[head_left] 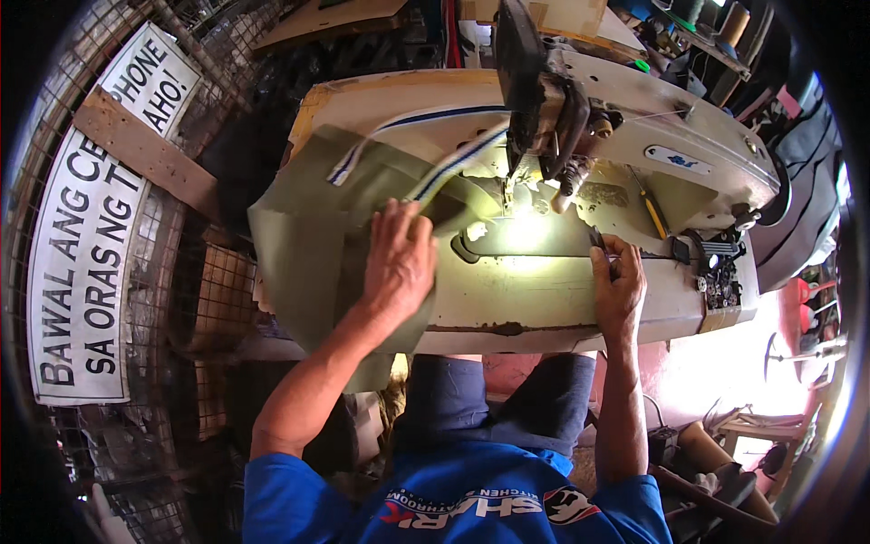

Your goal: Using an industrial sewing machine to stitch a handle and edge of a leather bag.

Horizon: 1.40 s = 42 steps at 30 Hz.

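Note:
Left of the needle, my left hand [399, 258] has its fingers curled down on a sheet of olive-green fabric [304, 258], gripping it; the hand is slightly blurred. A white strap with blue stripes [458, 163] runs from its fingertips up toward the sewing machine head [544, 118], and a loose end lies further left on the fabric. My right hand [620, 283] is closed near the front of the machine bed [544, 295], right of the lit needle area. Between its thumb and fingers shows a small dark thing [595, 238], too small to name.
A yellow-and-black handled tool [652, 215] lies on the bed under the machine arm. Thread-winding parts [720, 276] sit at the right end. Wire mesh with a white sign [86, 281] stands at the left. Thread cones [734, 25] are at the back right.

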{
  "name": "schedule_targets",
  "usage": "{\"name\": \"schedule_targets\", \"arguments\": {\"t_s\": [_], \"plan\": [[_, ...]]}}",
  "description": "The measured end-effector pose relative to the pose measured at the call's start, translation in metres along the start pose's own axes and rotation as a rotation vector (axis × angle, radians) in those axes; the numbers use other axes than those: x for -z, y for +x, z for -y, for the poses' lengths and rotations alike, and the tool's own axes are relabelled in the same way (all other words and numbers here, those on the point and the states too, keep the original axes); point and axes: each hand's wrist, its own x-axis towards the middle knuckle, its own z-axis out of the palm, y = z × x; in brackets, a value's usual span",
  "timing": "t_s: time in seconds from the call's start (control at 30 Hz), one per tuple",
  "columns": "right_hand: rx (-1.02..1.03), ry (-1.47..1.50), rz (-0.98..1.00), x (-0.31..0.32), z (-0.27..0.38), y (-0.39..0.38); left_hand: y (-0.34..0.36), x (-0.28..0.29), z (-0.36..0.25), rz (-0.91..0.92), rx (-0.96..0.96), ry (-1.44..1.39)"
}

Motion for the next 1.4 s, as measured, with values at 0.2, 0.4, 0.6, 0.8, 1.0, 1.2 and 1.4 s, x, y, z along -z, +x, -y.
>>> {"name": "schedule_targets", "arguments": {"t_s": [0.2, 0.4, 0.6, 0.8, 1.0, 1.2, 1.4], "plan": [[0.015, 0.092, 0.065, -0.018, 0.027, -0.013, 0.012, 0.034, 0.028, -0.274, 0.593, -0.715], [-0.074, 0.554, 0.446, -0.087, 0.092, -0.04, 0.009, 0.062, 0.03, -0.312, 0.917, -1.213], [-0.28, 0.794, 0.438, -0.145, 0.134, -0.027, 0.001, 0.075, 0.028, -0.307, 0.881, -1.377], [-0.241, 0.844, 0.41, -0.165, 0.141, -0.029, -0.008, 0.078, 0.039, -0.324, 0.902, -1.538], [-0.219, 0.749, 0.347, -0.167, 0.145, -0.025, -0.014, 0.081, 0.032, -0.343, 0.832, -1.418], [-0.222, 0.771, 0.361, -0.168, 0.148, -0.024, -0.014, 0.084, 0.025, -0.37, 0.798, -1.303], [-0.15, 0.824, 0.295, -0.173, 0.152, -0.022, -0.017, 0.084, 0.025, -0.377, 0.796, -1.405]]}}
